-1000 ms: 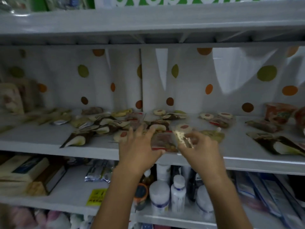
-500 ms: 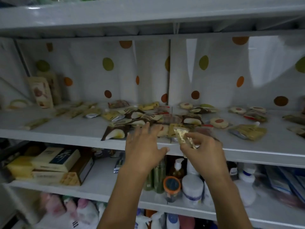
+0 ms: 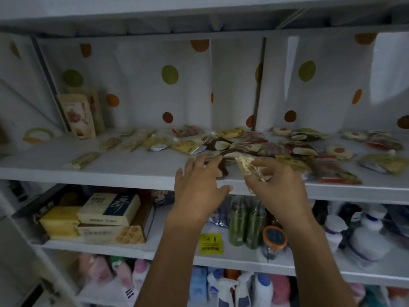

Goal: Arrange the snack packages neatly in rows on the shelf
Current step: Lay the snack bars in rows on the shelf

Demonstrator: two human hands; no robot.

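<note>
Right now right hand (image 3: 278, 185) is pinching 1 clear crinkly packet (image 3: 247, 166) of pale crumbly snack at the front edge of the flat grey shelf (image 3: 132, 171). Left hand (image 3: 199, 185) is hovering open, fingers spread, beside it. Glossy flat pouches (image 3: 243, 147) are lying jumbled behind.

Dim light falls on a grey metal shelving unit (image 3: 132, 173). Behind its shelves hangs a white backing sheet (image 3: 137, 85) dotted green, orange and brown. Lower shelves hold boxes (image 3: 108, 209) and bottles (image 3: 238, 220).
</note>
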